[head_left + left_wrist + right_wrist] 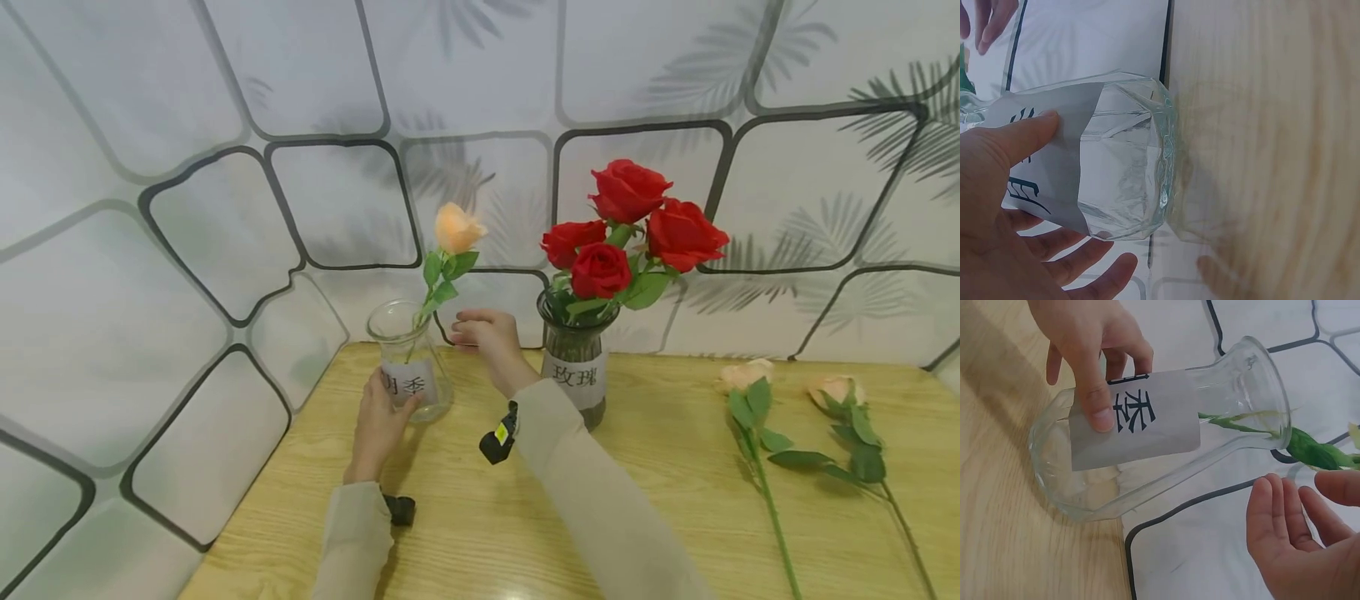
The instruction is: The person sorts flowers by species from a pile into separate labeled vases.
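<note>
A clear glass vase [442, 398] stands near the left end of the table, a white paper label with Chinese characters round its body. One peach rose [459, 229] leans to the right out of its mouth, its stem inside the glass. My left hand [380, 427] grips the vase from the left, the thumb lying over the label [1172, 419]. Just right of the rim, close to the leafy stem [1316, 450], is my right hand [1304, 531]. Its fingers are relaxed, the thumb apart from them, and it holds nothing.
To the right stands a dark glass vase [573, 346], also labelled, with several red roses [628, 190]; my right forearm passes in front of it. Two peach roses lie on the table [660, 467] at the right. A patterned wall rises behind and at the left.
</note>
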### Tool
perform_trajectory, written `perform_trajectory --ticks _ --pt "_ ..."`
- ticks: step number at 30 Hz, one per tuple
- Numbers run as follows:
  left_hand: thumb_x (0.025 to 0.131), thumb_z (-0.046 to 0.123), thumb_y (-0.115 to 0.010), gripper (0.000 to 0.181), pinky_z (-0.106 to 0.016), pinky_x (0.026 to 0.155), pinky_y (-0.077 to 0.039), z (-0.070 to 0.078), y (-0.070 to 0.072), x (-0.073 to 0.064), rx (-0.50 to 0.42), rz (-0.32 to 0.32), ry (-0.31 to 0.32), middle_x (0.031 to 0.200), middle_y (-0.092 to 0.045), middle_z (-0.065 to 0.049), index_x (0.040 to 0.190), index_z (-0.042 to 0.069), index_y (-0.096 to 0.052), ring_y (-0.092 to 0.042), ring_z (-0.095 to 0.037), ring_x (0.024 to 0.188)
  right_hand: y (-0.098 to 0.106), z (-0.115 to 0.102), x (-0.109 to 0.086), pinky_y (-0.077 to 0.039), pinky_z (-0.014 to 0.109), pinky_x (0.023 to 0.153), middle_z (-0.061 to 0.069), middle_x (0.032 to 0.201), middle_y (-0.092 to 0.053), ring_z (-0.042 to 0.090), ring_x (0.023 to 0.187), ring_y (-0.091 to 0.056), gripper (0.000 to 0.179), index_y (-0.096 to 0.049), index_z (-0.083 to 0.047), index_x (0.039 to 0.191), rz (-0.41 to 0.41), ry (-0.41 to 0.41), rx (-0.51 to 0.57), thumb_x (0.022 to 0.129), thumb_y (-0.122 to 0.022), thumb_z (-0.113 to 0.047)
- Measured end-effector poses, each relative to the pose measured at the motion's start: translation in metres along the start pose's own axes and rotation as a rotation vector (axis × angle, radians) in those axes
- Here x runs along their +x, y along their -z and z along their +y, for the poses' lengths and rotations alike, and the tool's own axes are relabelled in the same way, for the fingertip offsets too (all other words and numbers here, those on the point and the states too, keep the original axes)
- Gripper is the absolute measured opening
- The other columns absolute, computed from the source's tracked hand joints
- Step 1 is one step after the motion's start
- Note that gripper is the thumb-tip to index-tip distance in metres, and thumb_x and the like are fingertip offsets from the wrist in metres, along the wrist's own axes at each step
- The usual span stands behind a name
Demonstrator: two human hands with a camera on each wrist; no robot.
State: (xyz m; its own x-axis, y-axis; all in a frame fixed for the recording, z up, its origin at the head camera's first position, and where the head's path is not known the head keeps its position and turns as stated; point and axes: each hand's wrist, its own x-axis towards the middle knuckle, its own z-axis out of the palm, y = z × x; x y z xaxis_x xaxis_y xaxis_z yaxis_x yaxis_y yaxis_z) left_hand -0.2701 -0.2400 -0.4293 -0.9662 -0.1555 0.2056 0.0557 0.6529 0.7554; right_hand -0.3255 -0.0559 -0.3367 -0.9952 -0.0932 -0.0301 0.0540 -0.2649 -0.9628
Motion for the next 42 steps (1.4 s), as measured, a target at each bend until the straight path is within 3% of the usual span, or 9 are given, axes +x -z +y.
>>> perform_trajectory --ticks 5,13,20,34,42 --pt "0.100 0.021 -0.068 0.082 -0.060 0.115 -0.028 0.001 0.000 0.000 0.004 0.001 -0.007 0.151 -0.029 -0.039 0.153 -0.014 -0.016 -0.032 -0.051 0.140 0.017 0.000 -0.013 -0.058 0.039 0.090 0.023 0.113 -0.069 0.019 0.083 -0.070 0.025 -0.067 0.009 0.121 -0.006 -0.055 0.005 0.099 -0.061 0.001" --pt "0.100 0.021 -0.068 0.083 -0.060 0.116 -0.027 0.000 -0.001 0.000 -0.002 -0.010 0.010 0.152 -0.027 -0.038 0.154 -0.012 -0.015 -0.030 -0.051 0.141 0.042 0.005 -0.032 -0.060 0.035 0.082 0.012 0.096 -0.070 0.019 0.079 -0.069 0.020 -0.065 0.010 0.117 -0.009 -0.112 0.031 0.099 -0.060 0.001" --pt "0.100 0.022 -0.068 0.083 -0.060 0.116 -0.027 -0.001 -0.001 0.000 -0.003 -0.010 0.007 0.152 -0.026 -0.039 0.154 -0.013 -0.014 -0.030 -0.052 0.141 0.062 0.010 -0.053 -0.060 0.035 0.082 0.017 0.105 -0.071 0.017 0.079 -0.070 0.023 -0.062 0.010 0.120 -0.014 -0.148 -0.030 0.099 -0.061 0.000" --pt "0.099 0.021 -0.069 0.083 -0.059 0.116 -0.027 0.002 -0.001 0.002 -0.003 -0.001 0.024 0.152 -0.028 -0.038 0.154 -0.012 -0.016 -0.031 -0.051 0.141 0.112 0.013 -0.086 -0.060 0.032 0.081 0.010 0.100 -0.072 0.014 0.081 -0.070 0.037 -0.052 0.017 0.133 -0.118 -0.123 -0.106 0.102 -0.057 -0.003" --pt "0.100 0.020 -0.068 0.082 -0.060 0.116 -0.027 0.002 0.000 0.000 -0.005 -0.008 0.024 0.152 -0.028 -0.038 0.154 -0.013 -0.015 -0.030 -0.051 0.142 0.145 0.013 -0.100 -0.060 0.032 0.082 0.006 0.095 -0.071 0.015 0.083 -0.070 0.031 -0.054 0.019 0.126 -0.126 -0.083 -0.076 0.101 -0.056 0.000"
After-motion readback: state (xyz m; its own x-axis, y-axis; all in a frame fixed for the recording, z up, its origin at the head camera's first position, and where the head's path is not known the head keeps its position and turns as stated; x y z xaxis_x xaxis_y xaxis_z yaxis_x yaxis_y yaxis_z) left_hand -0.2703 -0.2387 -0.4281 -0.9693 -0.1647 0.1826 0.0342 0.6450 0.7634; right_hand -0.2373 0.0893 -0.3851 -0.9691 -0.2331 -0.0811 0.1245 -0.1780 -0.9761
